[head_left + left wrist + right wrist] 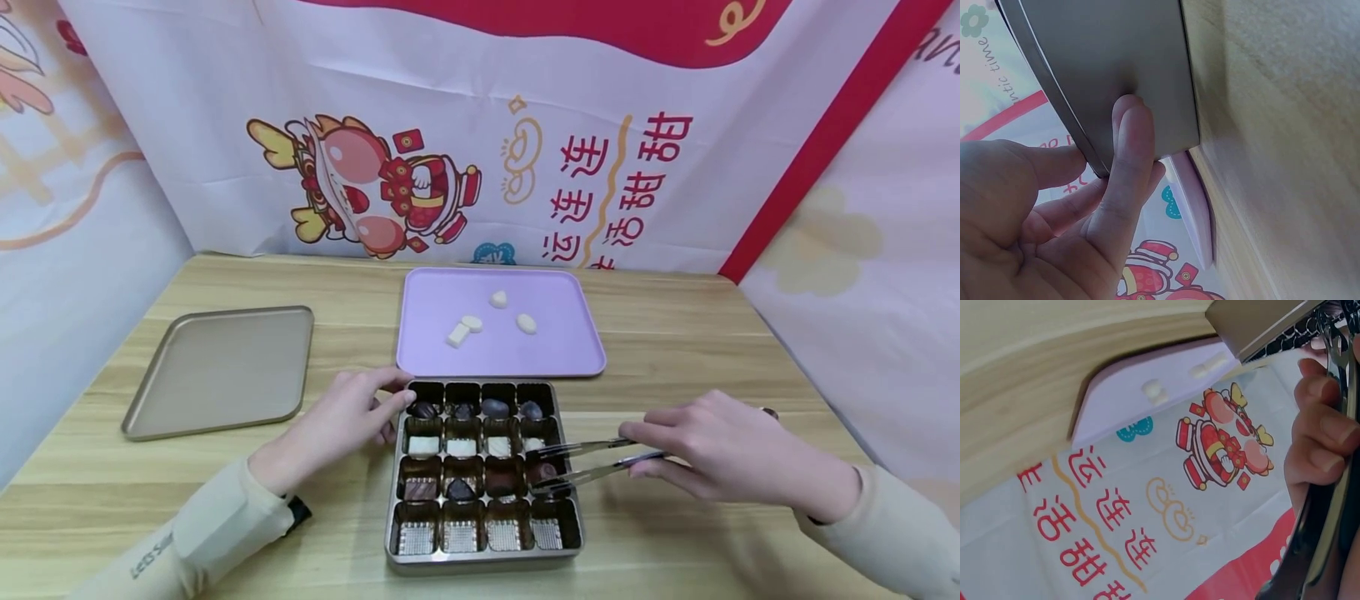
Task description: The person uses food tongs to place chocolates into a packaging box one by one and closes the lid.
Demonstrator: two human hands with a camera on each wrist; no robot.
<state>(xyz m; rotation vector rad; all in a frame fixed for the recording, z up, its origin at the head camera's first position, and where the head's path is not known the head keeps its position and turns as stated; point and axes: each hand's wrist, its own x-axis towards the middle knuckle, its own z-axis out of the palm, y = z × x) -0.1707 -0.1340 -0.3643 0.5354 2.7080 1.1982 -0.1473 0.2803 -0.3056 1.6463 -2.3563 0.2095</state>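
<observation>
A metal chocolate box [450, 564] with rows of compartments stands at the table's near middle. My left hand [348, 421] grips its far left corner, thumb at the rim and a finger [1136, 134] pressed to the side wall. My right hand [712, 450] holds metal tongs [592, 477] from the right. Their tips are apart, around a dark chocolate [546, 473] in the right column, third row from the back. Dark chocolates [495, 407] fill the back row, white ones [461, 447] the second. Ribbed compartment bottoms [460, 536] show in the nearest row.
A purple tray [502, 362] behind the box bears several white pieces [527, 323]. A flat gold-brown tray [232, 367] lies at the left on the wooden table [675, 333]. Printed cloth [450, 75] hangs behind and at both sides.
</observation>
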